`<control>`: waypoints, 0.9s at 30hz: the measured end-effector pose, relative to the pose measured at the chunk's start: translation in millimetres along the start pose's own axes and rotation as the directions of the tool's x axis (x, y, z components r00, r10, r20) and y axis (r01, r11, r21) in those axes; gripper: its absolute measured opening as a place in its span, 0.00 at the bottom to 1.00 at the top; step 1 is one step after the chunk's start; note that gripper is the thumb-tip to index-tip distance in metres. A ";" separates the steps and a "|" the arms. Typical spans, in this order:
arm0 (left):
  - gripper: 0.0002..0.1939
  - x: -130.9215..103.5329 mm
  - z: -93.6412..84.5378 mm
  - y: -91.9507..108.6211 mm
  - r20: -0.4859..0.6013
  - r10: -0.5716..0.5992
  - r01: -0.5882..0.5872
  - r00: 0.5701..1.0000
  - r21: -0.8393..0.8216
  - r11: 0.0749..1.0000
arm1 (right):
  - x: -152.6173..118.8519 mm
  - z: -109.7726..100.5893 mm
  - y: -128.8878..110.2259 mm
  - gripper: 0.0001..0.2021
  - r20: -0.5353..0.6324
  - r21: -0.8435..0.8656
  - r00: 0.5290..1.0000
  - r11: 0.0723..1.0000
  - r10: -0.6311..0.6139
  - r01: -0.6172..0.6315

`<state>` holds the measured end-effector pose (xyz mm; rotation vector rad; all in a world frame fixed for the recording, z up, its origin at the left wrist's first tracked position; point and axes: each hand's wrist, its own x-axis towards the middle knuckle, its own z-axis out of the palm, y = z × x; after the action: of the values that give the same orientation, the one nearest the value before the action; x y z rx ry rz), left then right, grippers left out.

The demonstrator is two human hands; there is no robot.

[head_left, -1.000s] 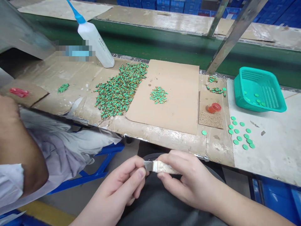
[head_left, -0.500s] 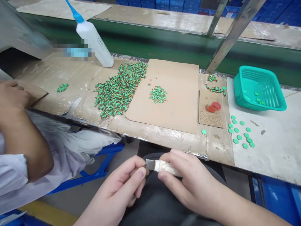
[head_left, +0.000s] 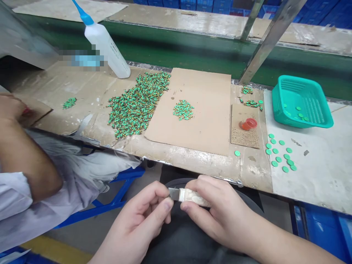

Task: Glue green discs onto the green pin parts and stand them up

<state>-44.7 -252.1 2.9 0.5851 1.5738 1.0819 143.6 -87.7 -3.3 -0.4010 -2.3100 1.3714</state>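
Note:
Over my lap, my right hand (head_left: 213,211) grips a short-bladed knife (head_left: 192,197) by its handle, which is wrapped in whitish material. The bare metal blade points left. At its tip, my left hand (head_left: 148,212) is closed in a pinch of thumb and forefinger; whatever sits between them is hidden. Beyond the hands, a small heap of green and gold pieces (head_left: 183,110) lies on a cardboard sheet (head_left: 209,128). A much larger pile of the same pieces (head_left: 137,106) spreads to its left.
A red cup (head_left: 249,124) sits on a small brown board (head_left: 244,137). Right of it, loose green discs (head_left: 278,159) lie before a green basket (head_left: 302,123). A white bottle with a blue nozzle (head_left: 107,49) stands at the back. On the left is another person's arm (head_left: 27,157).
Both hands keep their hold, and the knife has shifted slightly left. The small dark thing at my left fingertips no longer shows. The other person's hand has moved a little left.

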 end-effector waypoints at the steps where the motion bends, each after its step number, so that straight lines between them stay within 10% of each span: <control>1: 0.32 -0.1 -0.8 -1.1 -0.011 0.005 -0.005 1.000 0.018 1.000 | 0.0 -0.2 -0.1 0.06 0.002 0.004 1.000 1.000 0.002 -0.002; 12: 0.29 -3.7 -6.5 -1.9 -0.051 0.154 -0.139 0.987 0.224 0.965 | -2.6 -6.3 1.9 0.06 -0.160 -0.074 0.987 0.997 0.015 -0.027; 27: 0.30 -0.1 0.7 7.0 -0.083 0.133 -0.119 0.988 0.158 0.980 | 3.1 -5.2 -3.0 0.10 0.036 0.071 0.999 0.997 0.013 -0.016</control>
<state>-45.2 -248.6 9.0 0.7555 1.7304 1.1029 143.3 -83.8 2.2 -0.3748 -2.2830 1.4746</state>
